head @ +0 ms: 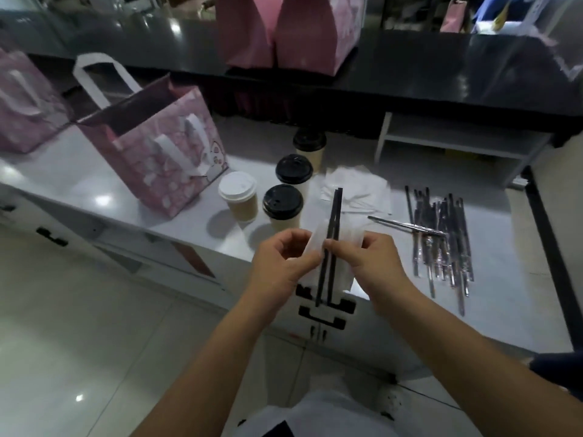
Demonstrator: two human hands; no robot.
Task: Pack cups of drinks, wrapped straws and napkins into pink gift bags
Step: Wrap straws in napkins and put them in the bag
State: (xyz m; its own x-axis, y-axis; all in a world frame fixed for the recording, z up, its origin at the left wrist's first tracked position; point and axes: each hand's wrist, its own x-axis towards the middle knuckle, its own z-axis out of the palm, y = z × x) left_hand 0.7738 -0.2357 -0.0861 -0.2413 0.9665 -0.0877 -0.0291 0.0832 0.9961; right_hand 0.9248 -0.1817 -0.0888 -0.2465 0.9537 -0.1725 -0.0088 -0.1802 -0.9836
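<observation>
straws [336, 203], two black ones, light and likely slippery, sit pinched by the right hand [375, 263] against a soft napkin [315, 244] that the left hand [284, 266] grips, so a mid-length pinch looks safest; the pink bag [176, 159] stands well left of both.

A pale, glossy bench [79, 171] was seen carrying the lot. At its left end a pink gift bag [157, 152] was stood upright, mouth open, and a second pink bag [22, 105] was cut off by the frame edge further left. Just right of the open bag a white-lidded cup [237, 187] was set, with three black-lidded cups [294, 169] lined up beside it, running back. Next along, white napkins [356, 190] were laid in a loose flat stack. Further right, wrapped straws [441, 241] were spread in a heap, a single straw [407, 227] lying crosswise towards the napkins.
</observation>
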